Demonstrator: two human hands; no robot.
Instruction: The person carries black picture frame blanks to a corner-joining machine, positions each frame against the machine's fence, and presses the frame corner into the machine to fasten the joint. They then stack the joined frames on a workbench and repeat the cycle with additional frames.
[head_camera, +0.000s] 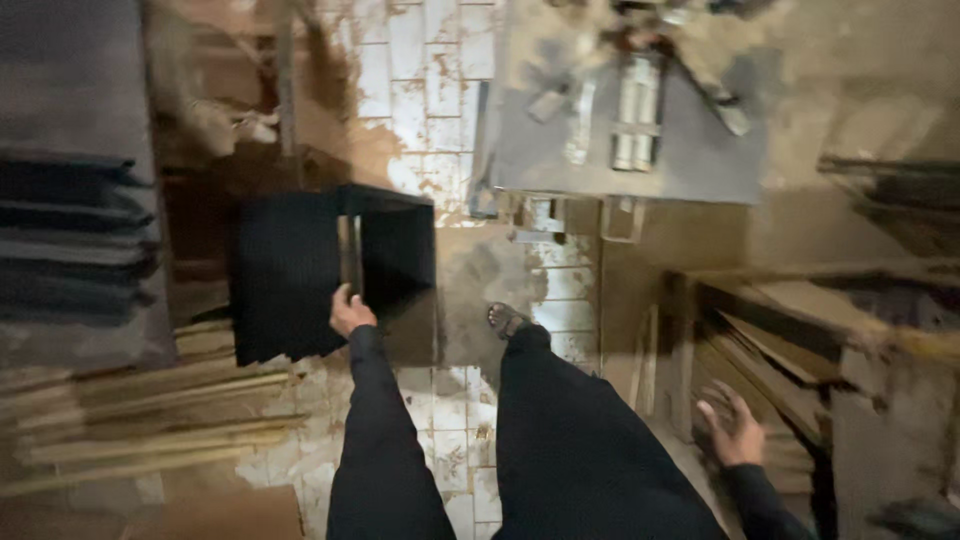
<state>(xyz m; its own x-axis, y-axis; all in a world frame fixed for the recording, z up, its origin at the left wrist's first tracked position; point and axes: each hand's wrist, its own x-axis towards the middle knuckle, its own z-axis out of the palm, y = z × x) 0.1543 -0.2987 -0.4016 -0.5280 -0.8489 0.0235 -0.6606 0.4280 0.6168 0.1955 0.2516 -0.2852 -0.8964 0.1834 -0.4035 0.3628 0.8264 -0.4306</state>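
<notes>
My left hand (349, 312) grips the edge of a black box-shaped frame (290, 270) that stands on the dusty tiled floor (430, 80). A narrow upright strip of the frame rises just above my fingers. My right hand (730, 425) hangs free with fingers spread, close to a stack of wooden boards (770, 350) on the right. It holds nothing. My leg in dark trousers and my sandalled foot (507, 320) step forward between the two hands.
A grey metal machine table (620, 150) with metal parts on top stands ahead. Long wooden strips (140, 420) lie at the lower left, under a pile of dark flat sheets (70, 220). More dark sheets (890, 190) sit at the far right.
</notes>
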